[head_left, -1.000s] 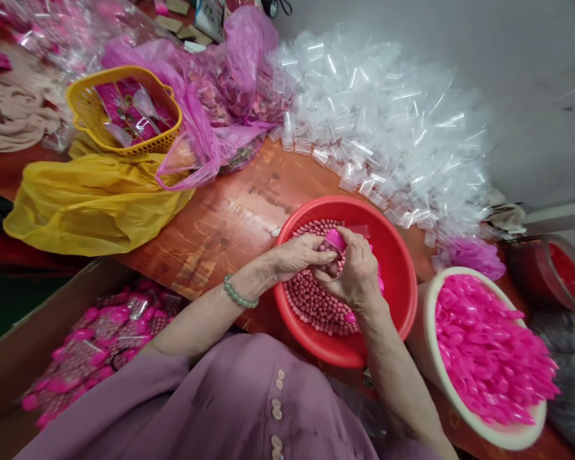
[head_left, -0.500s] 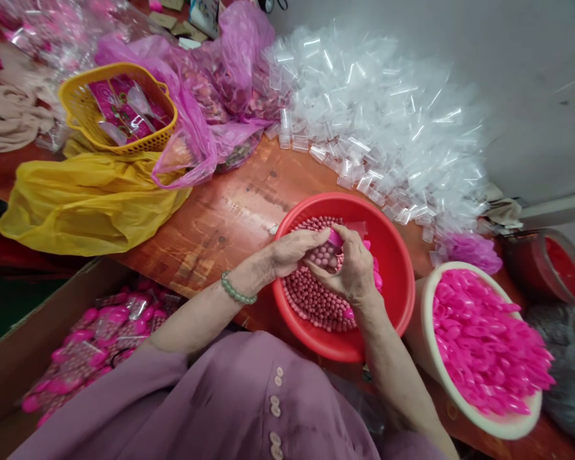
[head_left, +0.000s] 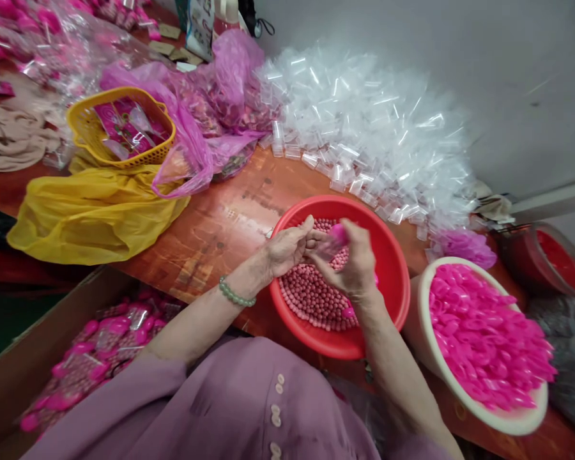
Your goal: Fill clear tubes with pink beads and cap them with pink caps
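Note:
Over a red basin both of my hands meet around a small clear plastic container with a bright pink cap, blurred by motion. My right hand is closed on this container from the right. My left hand is turned palm up, thumb raised and fingers stretched toward the container's near end; whether they touch it I cannot tell. Strings or rows of round pink beads fill the basin's lower left, with a few bright pink pieces among them. The container's contents are too smeared to make out.
A cream bucket of bright pink plastic pieces stands at right. Behind the basin lies a heap of clear plastic containers. A yellow basket, yellow bag and pink bag sit at left. Pink-capped containers fill a cardboard box.
My left hand has loosened from the container and its fingers have straightened. The container has tilted and shifted slightly in my right hand, which is now blurred. The whole view has shifted a little.

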Tool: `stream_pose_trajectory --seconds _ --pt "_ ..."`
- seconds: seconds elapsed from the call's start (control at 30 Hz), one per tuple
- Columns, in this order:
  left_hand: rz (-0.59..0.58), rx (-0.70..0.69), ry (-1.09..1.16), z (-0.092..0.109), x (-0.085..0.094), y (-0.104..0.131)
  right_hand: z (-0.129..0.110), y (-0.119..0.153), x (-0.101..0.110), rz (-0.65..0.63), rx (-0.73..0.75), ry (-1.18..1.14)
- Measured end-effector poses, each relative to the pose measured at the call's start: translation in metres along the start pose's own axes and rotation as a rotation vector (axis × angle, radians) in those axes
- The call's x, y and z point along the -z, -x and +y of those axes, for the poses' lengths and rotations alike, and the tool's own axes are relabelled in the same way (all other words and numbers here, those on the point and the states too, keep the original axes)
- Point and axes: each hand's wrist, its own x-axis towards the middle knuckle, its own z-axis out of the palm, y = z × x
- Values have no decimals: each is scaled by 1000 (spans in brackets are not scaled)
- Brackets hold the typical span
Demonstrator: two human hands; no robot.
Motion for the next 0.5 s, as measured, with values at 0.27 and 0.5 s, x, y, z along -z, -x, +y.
stream_pose_trajectory --seconds 0.27,0.5 --pt "34 -27 -18 -1 -1 -4 4 -2 -1 -123 80 -17" --pt "-62 19 7 1 -2 -4 2 -4 -3 -215 48 -41"
